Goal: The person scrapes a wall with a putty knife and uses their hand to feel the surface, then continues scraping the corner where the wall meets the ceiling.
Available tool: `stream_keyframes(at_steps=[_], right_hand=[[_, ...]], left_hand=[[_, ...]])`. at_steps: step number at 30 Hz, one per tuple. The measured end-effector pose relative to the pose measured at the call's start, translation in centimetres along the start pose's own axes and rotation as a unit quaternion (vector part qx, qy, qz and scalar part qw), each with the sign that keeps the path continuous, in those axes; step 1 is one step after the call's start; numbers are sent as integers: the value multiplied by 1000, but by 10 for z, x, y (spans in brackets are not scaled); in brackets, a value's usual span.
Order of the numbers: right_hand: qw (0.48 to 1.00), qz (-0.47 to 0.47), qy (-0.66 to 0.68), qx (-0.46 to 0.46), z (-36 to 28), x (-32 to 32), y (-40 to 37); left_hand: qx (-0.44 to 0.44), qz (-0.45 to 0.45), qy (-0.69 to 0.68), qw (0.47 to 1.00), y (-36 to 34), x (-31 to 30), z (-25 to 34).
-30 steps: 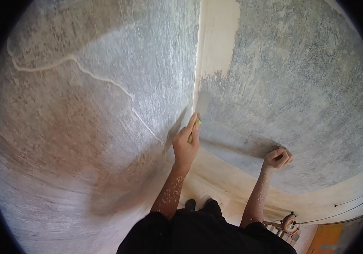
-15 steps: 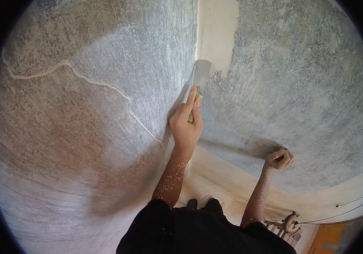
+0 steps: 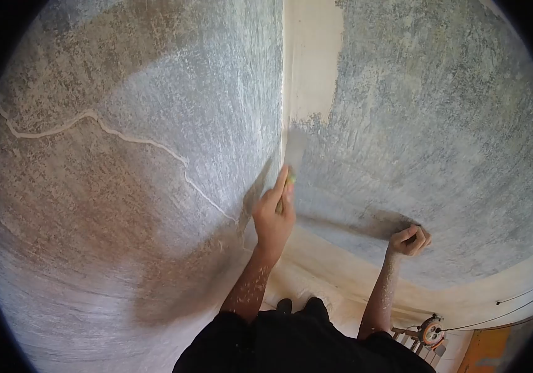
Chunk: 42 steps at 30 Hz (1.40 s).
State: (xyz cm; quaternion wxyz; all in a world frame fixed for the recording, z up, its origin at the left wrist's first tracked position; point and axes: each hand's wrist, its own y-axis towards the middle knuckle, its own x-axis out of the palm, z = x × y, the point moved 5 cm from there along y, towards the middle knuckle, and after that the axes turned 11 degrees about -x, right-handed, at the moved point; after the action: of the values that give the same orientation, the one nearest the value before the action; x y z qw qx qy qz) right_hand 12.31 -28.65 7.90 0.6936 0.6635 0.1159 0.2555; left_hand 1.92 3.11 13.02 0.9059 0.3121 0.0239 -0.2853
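My left hand (image 3: 273, 214) is closed round the handle of a scraper (image 3: 295, 149), its index finger stretched along it. The wide grey blade points up, slightly blurred, in the wall corner just below a pale scraped strip (image 3: 313, 59). Flaking blue-grey paint covers the right wall (image 3: 440, 124) beside the blade. Lower right, my right hand (image 3: 410, 240) is curled into a loose fist close to that wall; its palm side is dark, and whether it holds anything is hidden. Pale flakes stick to both forearms.
The left wall (image 3: 92, 205) carries patchy paint and a raised, winding pale line (image 3: 136, 139). Below are my dark shoes (image 3: 313, 306) on the floor. At lower right stand a cable reel (image 3: 432, 331) with cords running from it and an orange panel (image 3: 485, 351).
My left hand and the scraper have moved down along the corner, and the blade has come off the pale strip. The right hand keeps its place. The view has shifted slightly.
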Motion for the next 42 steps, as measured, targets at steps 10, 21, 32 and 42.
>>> stream_keyframes(at_steps=[10,21,32,42], right_hand=[[1000,4,4,5,-7,-3,4],[1000,-7,13,-6,-2,-6,-5],[1000,-25,14,1,-3,-6,-3],[989,10,127,-80,-3,-3,65]], left_hand=[[6,1,1,1000,20,-3,17],[27,6,-28,999,8,2,5],[61,65,13,996,24,-3,27],[89,48,21,995,-4,4,-1]])
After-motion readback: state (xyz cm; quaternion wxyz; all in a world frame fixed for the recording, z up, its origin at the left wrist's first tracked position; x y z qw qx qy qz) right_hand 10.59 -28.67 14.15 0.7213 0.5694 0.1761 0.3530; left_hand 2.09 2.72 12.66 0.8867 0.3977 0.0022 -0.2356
